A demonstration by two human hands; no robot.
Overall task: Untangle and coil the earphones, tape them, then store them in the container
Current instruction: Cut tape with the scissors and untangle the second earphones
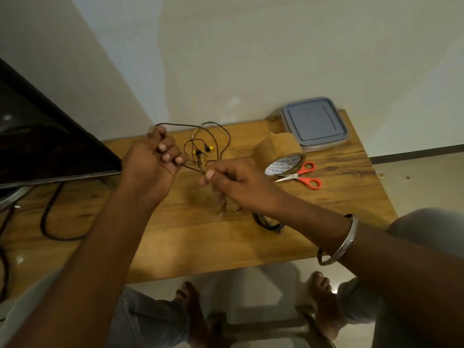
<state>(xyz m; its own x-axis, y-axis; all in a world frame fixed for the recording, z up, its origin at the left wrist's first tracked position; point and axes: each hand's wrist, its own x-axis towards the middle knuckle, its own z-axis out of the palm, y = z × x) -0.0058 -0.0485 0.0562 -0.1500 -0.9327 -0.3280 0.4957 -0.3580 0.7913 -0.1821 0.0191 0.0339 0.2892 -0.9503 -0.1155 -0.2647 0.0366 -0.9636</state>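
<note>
Head camera, looking down over a wooden table (339, 197): the person's left hand (153, 162), at centre-left of the frame, is clenched round the thin dark cord of the earphones (221, 133). The right hand (238, 184), just right of centre, pinches the same cord between thumb and forefinger. A short taut run of cord joins the two hands. From the left fist the cord rises and loops loosely above the tabletop toward the upper middle of the frame, where I make out two yellow-tipped earbuds (209, 148) dangling among the loops. A blurred brownish strip hangs below the right hand; I cannot tell what it is. A small metal jack plug (237, 209) shows just under the right wrist, and near it, partly hidden by the forearm, a bundle of black cable (268, 223) lies on the table. A metal bangle (349, 237) circles the right forearm. Right of the hands a roll of brown packing tape (278, 156) stands tilted on the table, with orange-handled scissors (303, 175) just beside it, blades pointing left. Behind the tape, at the table's far right corner, sits the container (315, 123), its grey-blue lid on. At far left I see a dark screen (37, 136) and a thick black cable (47, 214) curving across the wood.
</note>
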